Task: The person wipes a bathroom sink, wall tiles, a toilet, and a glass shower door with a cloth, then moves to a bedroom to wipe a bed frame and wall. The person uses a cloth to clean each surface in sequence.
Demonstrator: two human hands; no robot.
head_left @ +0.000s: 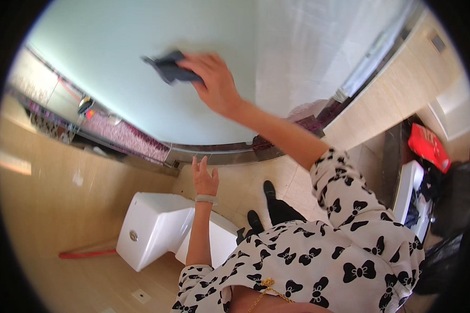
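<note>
A dark grey cloth (167, 68) is gripped in my right hand (215, 84), which is raised in front of a frosted glass panel (121, 98). Hand and cloth are slightly blurred; whether the cloth touches the glass I cannot tell. Lower down, my left hand (205, 177) hangs free with its fingers apart, a pale bangle (206, 199) round its wrist. It is near the panel's bottom edge and above the tiled floor, holding nothing.
At the lower left stands a white toilet (156, 223), with a red stick (87, 254) behind it. A dark-edged curb (219, 153) runs under the glass. To the right are a white basin (409, 191), a red bag (429, 146) and black plastic bags (450, 203).
</note>
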